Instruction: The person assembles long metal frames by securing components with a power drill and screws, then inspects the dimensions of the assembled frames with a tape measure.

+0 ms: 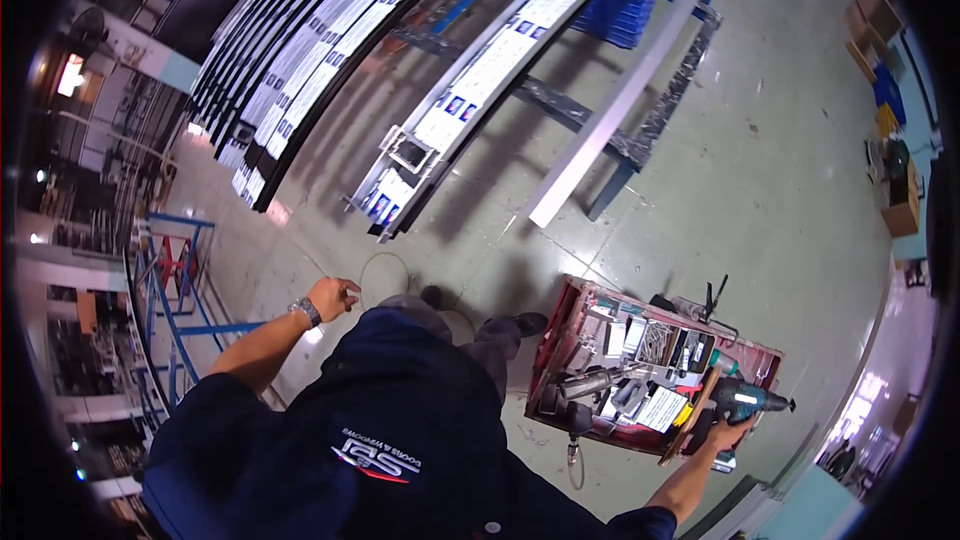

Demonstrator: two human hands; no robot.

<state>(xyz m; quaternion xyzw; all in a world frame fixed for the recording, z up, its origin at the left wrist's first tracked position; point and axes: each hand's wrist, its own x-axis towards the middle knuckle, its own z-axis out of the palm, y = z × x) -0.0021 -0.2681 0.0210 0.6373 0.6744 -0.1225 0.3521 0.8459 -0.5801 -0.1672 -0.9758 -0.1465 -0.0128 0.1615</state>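
"Navy-blue cloth work shirt (290, 430), closest to the lens. Yours?"

"Mine. Both forearms out, legs beyond."

"Step in hand?"

"Tool handling, I'd judge. My right hand (733, 433) is on a teal-and-black power drill (745, 398) at the right end of an open red toolbox (548, 350). Chuck points right. Picking up or putting down: can't tell."

"Grip?"

"Right: fingers closed round the drill's handle, tips hidden. Left hand (333, 298): fingers loosely bent, nothing visible in it, near a loop of thin pale hose (385, 255). Contact with the hose: can't tell."

"Next move calls for?"

"Firm hold, level wrist, my guess. Chuck and base should clear the box wall; loose bits alongside could snag."

"Surface?"

"Smooth grey-green floor (800, 190), shiny, tile joints showing. Toolbox sits on it beside my feet, crammed with metal parts, plus a silver cylindrical tool (590, 383) at its left end."

"Room?"

"Workshop. Ahead, a stack of long black-edged strips in white printed film (330, 40); right of it, a paint-spattered trestle (560, 105) bears more lengths, including a bare pale bar (605, 130). Blue plastic crate (620, 15) behind. Blue metal frame (200, 330) left, brown cardboard boxes (872, 18) far right."
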